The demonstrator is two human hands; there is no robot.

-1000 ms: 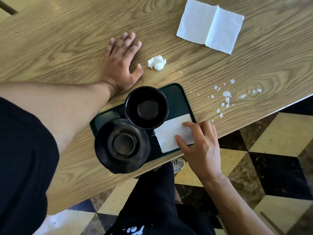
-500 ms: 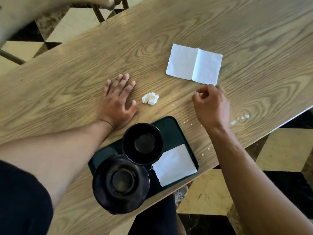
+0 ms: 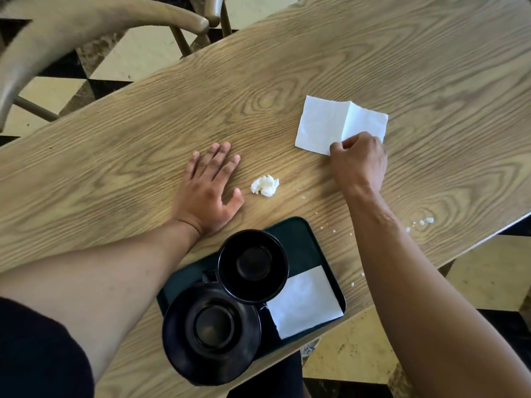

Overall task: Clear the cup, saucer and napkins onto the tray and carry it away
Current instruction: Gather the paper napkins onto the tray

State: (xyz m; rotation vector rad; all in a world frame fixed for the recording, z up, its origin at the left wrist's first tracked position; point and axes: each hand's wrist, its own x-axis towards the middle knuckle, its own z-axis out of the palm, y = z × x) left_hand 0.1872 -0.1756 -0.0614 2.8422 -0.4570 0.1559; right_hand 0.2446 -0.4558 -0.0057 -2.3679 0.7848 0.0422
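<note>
A dark green tray lies at the table's near edge. On it stand a black cup, a black saucer overhanging the tray's near left corner, and a flat white napkin. Farther out on the table a second white napkin lies creased, and my right hand pinches its near edge. A small crumpled napkin ball sits between my hands. My left hand rests flat on the table, fingers spread, left of the ball.
The wooden table runs diagonally, with white crumbs near its right edge. A wooden chair stands beyond the far left edge. Chequered floor shows around the table.
My right hand left the napkin on the tray, reached across the table and now pinches the far napkin's near edge. The left hand stayed flat.
</note>
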